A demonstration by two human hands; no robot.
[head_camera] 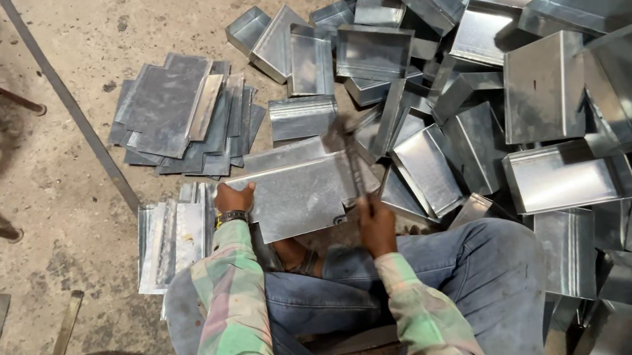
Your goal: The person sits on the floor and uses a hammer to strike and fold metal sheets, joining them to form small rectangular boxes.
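Left hand (234, 198) clamped on edge of flat metal sheet (300, 196), steadying it over knees. Right hand (377, 223) grip closed around hammer (349, 161), head above sheet. Formed trays (546, 85) heaped alongside.

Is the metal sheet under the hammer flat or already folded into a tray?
Mostly flat: the metal sheet lies spread, left hand on its edge, unlike the folded trays beside it.
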